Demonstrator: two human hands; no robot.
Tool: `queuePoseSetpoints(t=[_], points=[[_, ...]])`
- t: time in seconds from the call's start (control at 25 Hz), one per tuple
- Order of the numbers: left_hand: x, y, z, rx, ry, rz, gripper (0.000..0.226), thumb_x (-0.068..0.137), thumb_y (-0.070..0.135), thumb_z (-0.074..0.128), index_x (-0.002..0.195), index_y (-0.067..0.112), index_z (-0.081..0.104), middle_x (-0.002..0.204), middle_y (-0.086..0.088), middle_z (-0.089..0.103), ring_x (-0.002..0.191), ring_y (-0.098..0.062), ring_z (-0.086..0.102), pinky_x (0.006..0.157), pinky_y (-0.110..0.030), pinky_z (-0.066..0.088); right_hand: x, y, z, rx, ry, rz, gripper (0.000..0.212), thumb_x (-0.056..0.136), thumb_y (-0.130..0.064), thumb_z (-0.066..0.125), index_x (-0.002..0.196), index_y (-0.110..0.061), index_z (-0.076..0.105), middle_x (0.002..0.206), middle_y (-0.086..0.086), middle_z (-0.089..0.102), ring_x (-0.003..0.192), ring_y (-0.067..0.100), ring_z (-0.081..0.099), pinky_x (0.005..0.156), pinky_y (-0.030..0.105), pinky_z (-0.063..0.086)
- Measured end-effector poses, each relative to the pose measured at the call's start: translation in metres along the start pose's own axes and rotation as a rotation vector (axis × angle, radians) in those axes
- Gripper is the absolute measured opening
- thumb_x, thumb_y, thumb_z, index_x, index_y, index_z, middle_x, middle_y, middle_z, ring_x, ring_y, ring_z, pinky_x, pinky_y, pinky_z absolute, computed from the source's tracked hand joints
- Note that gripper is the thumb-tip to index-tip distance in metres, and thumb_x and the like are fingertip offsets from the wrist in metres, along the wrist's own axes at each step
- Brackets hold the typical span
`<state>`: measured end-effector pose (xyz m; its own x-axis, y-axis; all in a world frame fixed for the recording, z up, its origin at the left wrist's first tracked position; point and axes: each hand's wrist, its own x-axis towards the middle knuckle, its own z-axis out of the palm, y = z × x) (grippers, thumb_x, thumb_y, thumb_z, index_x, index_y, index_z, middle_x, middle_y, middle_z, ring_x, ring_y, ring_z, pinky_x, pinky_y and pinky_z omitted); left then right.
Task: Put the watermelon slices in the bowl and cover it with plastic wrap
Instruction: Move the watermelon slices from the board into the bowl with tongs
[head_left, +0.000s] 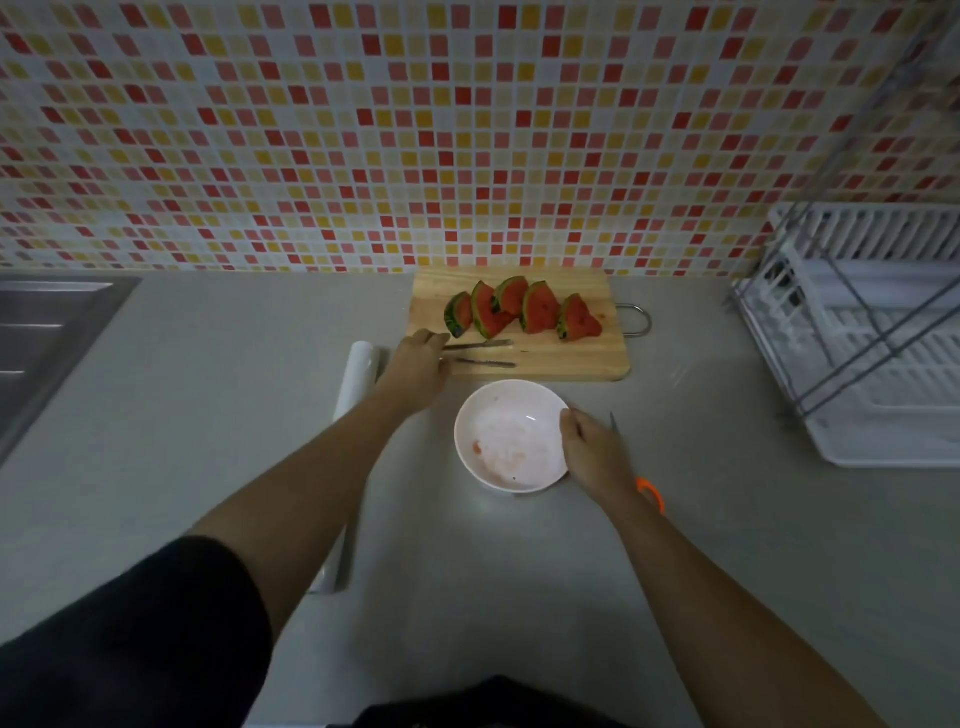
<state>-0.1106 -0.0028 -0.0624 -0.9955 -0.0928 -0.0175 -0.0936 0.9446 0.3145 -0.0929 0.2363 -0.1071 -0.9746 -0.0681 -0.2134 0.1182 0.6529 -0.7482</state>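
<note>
Several watermelon slices (522, 309) stand in a row on a wooden cutting board (582, 358) against the tiled wall. In front of the board sits a white bowl (511, 410), holding nothing but pink juice stains. My right hand (592, 447) grips the bowl's right rim. My left hand (421, 364) rests at the board's left edge, closed on the handle end of metal tongs (480, 353) that lie on the board. A roll of plastic wrap (356, 384) lies on the counter to the left, partly hidden under my left forearm.
Orange-handled scissors (649, 491) lie just right of the bowl, mostly behind my right wrist. A white dish rack (872, 338) stands at the right. A steel sink (47, 332) occupies the far left. The grey counter (727, 519) stretches toward me.
</note>
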Motion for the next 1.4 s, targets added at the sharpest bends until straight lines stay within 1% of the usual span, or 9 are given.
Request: queuePoseSetpoints(t=[0.08, 0.2, 0.44, 0.56, 0.68, 0.88, 0.96, 1.2, 1.4], points=[[0.022, -0.010, 0.003, 0.171, -0.139, 0.059, 0.048, 0.096, 0.021, 0.047, 0.141, 0.007, 0.040, 0.143, -0.018, 0.043, 0.126, -0.038, 0.041, 0.100, -0.042, 0.035, 0.003, 0.000, 0.002, 0.014, 0.034, -0.002, 0.038, 0.095, -0.034, 0.035, 0.062, -0.018, 0.048, 0.067, 0.002, 0.054, 0.075, 0.027, 0.053, 0.064, 0.030, 0.031], [0.039, -0.020, 0.013, 0.372, -0.255, 0.087, 0.049, 0.097, 0.032, 0.046, 0.140, 0.010, 0.039, 0.139, -0.015, 0.044, 0.125, -0.035, 0.040, 0.097, -0.048, 0.041, 0.010, 0.003, 0.003, -0.015, 0.040, -0.026, 0.038, 0.095, -0.034, 0.034, 0.063, -0.019, 0.047, 0.064, 0.000, 0.052, 0.069, 0.024, 0.050, 0.062, 0.030, 0.030], [0.041, -0.029, 0.028, 0.397, -0.154, 0.089, 0.040, 0.095, 0.040, 0.046, 0.122, 0.012, 0.047, 0.128, -0.012, 0.053, 0.119, -0.033, 0.042, 0.091, -0.045, 0.036, 0.015, 0.002, 0.004, -0.006, 0.017, -0.046, 0.036, 0.096, -0.033, 0.033, 0.069, -0.018, 0.052, 0.073, 0.007, 0.058, 0.076, 0.028, 0.054, 0.066, 0.031, 0.033], [0.039, -0.026, 0.018, 0.048, -0.145, 0.044, 0.039, 0.095, 0.041, 0.048, 0.118, 0.009, 0.047, 0.116, -0.017, 0.060, 0.108, -0.033, 0.051, 0.088, -0.043, 0.038, 0.014, 0.000, 0.003, -0.007, 0.030, -0.052, 0.035, 0.096, -0.033, 0.033, 0.073, -0.017, 0.054, 0.086, 0.016, 0.066, 0.082, 0.031, 0.057, 0.068, 0.030, 0.034], [0.048, -0.006, 0.000, -0.332, -0.195, 0.098, 0.035, 0.095, 0.032, 0.053, 0.118, 0.005, 0.053, 0.106, -0.015, 0.062, 0.089, -0.022, 0.054, 0.072, -0.026, 0.034, 0.014, 0.002, 0.005, 0.009, 0.053, -0.052, 0.039, 0.097, -0.033, 0.032, 0.078, -0.012, 0.060, 0.084, 0.013, 0.066, 0.081, 0.027, 0.056, 0.068, 0.029, 0.032], [0.080, 0.043, -0.006, -0.455, -0.513, -0.057, 0.032, 0.096, 0.036, 0.051, 0.084, 0.008, 0.060, 0.076, -0.005, 0.052, 0.054, -0.015, 0.039, 0.053, -0.025, 0.033, 0.012, 0.002, 0.005, 0.023, 0.067, -0.086, 0.039, 0.097, -0.030, 0.033, 0.069, -0.013, 0.052, 0.073, 0.009, 0.060, 0.075, 0.028, 0.056, 0.066, 0.028, 0.032], [0.087, 0.054, 0.002, -0.485, -0.510, -0.131, 0.035, 0.094, 0.034, 0.054, 0.071, 0.007, 0.054, 0.070, -0.006, 0.052, 0.050, -0.016, 0.034, 0.052, -0.027, 0.030, 0.012, 0.002, 0.004, 0.017, 0.070, -0.087, 0.037, 0.097, -0.030, 0.033, 0.069, -0.013, 0.051, 0.079, 0.015, 0.064, 0.078, 0.029, 0.057, 0.066, 0.027, 0.032], [0.098, 0.069, 0.029, -0.797, -0.410, -0.378, 0.020, 0.092, 0.014, 0.053, 0.075, 0.004, 0.058, 0.072, -0.012, 0.057, 0.047, -0.015, 0.032, 0.047, -0.026, 0.023, 0.012, 0.001, 0.004, 0.030, 0.051, -0.038, 0.042, 0.097, -0.033, 0.030, 0.067, -0.014, 0.050, 0.069, 0.005, 0.057, 0.073, 0.025, 0.054, 0.066, 0.029, 0.033], [0.080, 0.033, -0.003, -0.878, -0.354, -0.192, 0.016, 0.089, 0.013, 0.062, 0.079, 0.004, 0.070, 0.052, 0.003, 0.054, 0.043, -0.010, 0.031, 0.040, -0.020, 0.027, 0.013, 0.002, 0.006, 0.048, 0.068, -0.021, 0.046, 0.098, -0.032, 0.028, 0.086, -0.004, 0.063, 0.088, 0.014, 0.066, 0.084, 0.025, 0.057, 0.072, 0.027, 0.033]])
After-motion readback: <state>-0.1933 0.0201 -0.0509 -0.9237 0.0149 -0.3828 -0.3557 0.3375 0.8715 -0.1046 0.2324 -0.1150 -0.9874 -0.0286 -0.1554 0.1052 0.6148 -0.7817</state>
